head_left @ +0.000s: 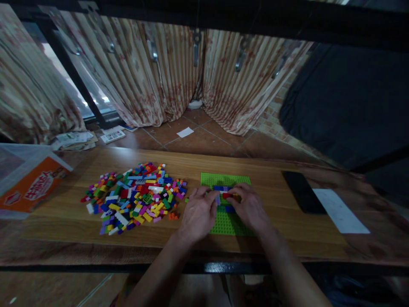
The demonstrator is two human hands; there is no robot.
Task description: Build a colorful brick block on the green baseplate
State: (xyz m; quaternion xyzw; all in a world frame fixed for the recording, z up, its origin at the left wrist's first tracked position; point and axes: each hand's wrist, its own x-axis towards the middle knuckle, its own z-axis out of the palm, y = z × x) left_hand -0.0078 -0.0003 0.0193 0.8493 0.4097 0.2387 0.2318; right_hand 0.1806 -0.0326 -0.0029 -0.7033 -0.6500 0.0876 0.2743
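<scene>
A bright green studded baseplate (pixel 225 228) lies on the wooden board, with a small group of toy bricks on its middle. Among them are a blue brick (pixel 218 188), a red brick (pixel 226 195) and a pale purple brick (pixel 217 200). My left hand (pixel 198 211) rests over the plate's left side, its fingers closed against the bricks' left end. From the right, my right hand (pixel 251 207) pinches at the red brick with thumb and forefinger. Another blue brick (pixel 229 209) shows below the right thumb. My fingers hide part of the group.
Left of the plate spreads a big pile of mixed toy bricks (pixel 140 198). A clear plastic box with an orange label (pixel 35 184) stands at the far left. To the right lie a black phone-like slab (pixel 303 192) and a white paper sheet (pixel 341 211). Striped curtains (pixel 166 72) hang behind.
</scene>
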